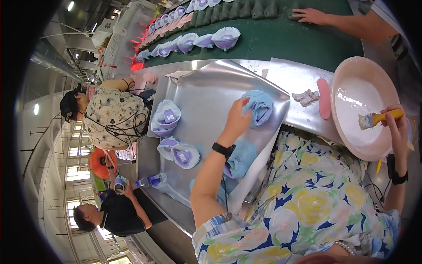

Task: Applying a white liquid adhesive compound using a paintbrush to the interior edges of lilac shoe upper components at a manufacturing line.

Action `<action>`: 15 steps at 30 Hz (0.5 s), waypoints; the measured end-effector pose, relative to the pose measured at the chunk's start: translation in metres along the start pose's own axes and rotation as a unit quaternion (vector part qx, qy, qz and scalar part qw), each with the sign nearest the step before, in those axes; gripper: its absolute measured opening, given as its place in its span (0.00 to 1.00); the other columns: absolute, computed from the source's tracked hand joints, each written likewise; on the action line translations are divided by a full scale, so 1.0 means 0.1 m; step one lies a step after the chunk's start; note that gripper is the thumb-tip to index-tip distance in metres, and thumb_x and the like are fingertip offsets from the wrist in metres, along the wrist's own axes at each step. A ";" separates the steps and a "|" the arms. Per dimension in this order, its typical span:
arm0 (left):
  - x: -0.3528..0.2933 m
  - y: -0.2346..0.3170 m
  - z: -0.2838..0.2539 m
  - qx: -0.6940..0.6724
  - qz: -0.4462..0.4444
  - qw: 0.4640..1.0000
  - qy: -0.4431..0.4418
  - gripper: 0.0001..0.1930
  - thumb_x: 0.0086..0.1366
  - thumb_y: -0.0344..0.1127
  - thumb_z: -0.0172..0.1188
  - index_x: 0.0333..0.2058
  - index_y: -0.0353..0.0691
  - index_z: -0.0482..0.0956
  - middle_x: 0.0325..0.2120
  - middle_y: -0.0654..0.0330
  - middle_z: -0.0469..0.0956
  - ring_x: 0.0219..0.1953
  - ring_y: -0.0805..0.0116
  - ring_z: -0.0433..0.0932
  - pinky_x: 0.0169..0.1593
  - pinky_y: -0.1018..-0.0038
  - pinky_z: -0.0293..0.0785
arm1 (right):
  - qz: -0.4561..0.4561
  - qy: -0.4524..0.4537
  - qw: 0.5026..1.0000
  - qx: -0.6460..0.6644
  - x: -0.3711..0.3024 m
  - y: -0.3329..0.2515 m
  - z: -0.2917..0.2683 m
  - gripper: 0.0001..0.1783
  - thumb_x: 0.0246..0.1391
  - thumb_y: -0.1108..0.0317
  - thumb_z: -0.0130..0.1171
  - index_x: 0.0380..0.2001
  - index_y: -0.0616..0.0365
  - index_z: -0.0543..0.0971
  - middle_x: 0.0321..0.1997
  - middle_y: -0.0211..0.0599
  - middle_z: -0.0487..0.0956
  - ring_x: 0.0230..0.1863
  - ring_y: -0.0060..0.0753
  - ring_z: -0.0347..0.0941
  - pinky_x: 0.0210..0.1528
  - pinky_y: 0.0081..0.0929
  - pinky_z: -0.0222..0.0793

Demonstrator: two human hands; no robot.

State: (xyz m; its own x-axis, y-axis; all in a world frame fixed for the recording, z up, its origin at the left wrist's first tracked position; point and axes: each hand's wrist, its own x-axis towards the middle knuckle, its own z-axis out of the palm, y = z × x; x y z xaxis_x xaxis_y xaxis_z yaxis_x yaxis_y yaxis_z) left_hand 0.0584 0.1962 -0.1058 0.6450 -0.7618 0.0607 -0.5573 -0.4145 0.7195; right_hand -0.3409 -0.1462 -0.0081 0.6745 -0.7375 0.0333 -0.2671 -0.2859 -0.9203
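Note:
My left hand (238,118) is at the edge of a light blue shoe upper (262,104), its bent fingers and thumb against the fabric. The upper has a purple lining and is over the right corner of a metal tray (211,105). My right hand (396,122) grips a brush (377,118) by its yellow handle. The bristles are above a large pale pink basin (365,66) with white liquid in it. More blue uppers (241,159) lie in the tray near my left forearm, partly hidden by it.
White and purple uppers (185,155) and a water bottle (151,179) are at the tray's left. A pink insole (324,99) and crumpled rag (306,97) lie beside the basin. Beyond, a green conveyor (290,39) carries uppers and dark shoe lasts (246,9). Other people are nearby.

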 end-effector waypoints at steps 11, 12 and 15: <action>0.44 0.31 -0.21 -0.282 -0.088 0.955 0.010 0.19 0.62 0.23 0.52 0.52 0.40 0.72 0.43 0.56 0.76 0.44 0.73 0.75 0.44 0.76 0.75 | 0.020 0.036 0.999 0.007 -0.13 0.02 -0.10 0.08 0.62 0.66 0.53 0.42 0.57 0.71 0.37 0.31 0.76 0.36 0.16 0.72 0.39 0.13 0.67; 0.50 0.30 -0.19 -0.283 -0.082 0.955 0.000 0.19 0.62 0.23 0.52 0.52 0.40 0.72 0.43 0.56 0.76 0.44 0.73 0.75 0.44 0.76 0.75 | 0.023 0.040 0.999 0.015 -0.12 0.00 -0.09 0.08 0.62 0.67 0.53 0.42 0.58 0.71 0.37 0.32 0.76 0.36 0.17 0.72 0.39 0.13 0.67; 0.65 0.40 -0.14 -0.274 0.041 0.960 0.045 0.21 0.61 0.21 0.52 0.54 0.41 0.72 0.43 0.56 0.77 0.45 0.72 0.75 0.43 0.75 0.75 | 0.034 0.047 0.998 0.037 -0.12 -0.03 -0.04 0.09 0.61 0.68 0.55 0.42 0.59 0.71 0.38 0.33 0.77 0.36 0.18 0.72 0.40 0.14 0.68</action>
State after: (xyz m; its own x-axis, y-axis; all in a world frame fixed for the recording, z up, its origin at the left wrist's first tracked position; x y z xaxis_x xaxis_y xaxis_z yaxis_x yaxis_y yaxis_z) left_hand 0.0853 0.1368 -0.0639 0.6672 -0.7240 0.1750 -0.2656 -0.0117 0.9640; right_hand -0.3513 -0.1389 -0.0037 0.5883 -0.8086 0.0032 -0.2554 -0.1895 -0.9481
